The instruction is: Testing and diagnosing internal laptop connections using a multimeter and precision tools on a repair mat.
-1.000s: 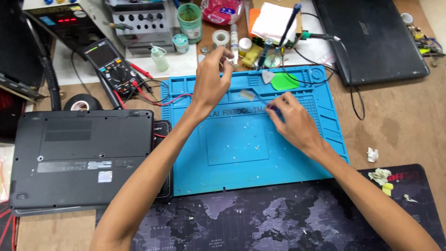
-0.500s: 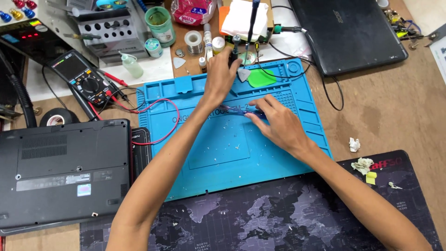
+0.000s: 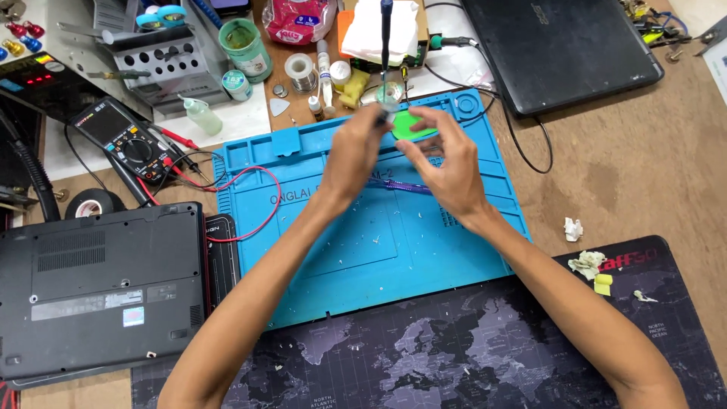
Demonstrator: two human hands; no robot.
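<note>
Blue mat [image 3: 356, 250]: lay on wooden tabletop [image 3: 644, 167]; laptops flanked it
Left hand [image 3: 354, 155]: fingers clamped on small tool [image 3: 382, 115]
Right hand [image 3: 447, 163]: fingers apart; fingertip contact unclear

multimeter [image 3: 125, 144] left of mat | overturned laptop [image 3: 98, 284] lower left | closed laptop [image 3: 564, 45] top right | tape roll [image 3: 93, 204]

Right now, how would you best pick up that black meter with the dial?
Grip the meter across its two long sides around the middle, coming from above. It lies flat, face up, tilted on the bench, and its red and black leads trail from the lower end, so avoid that end.
</note>
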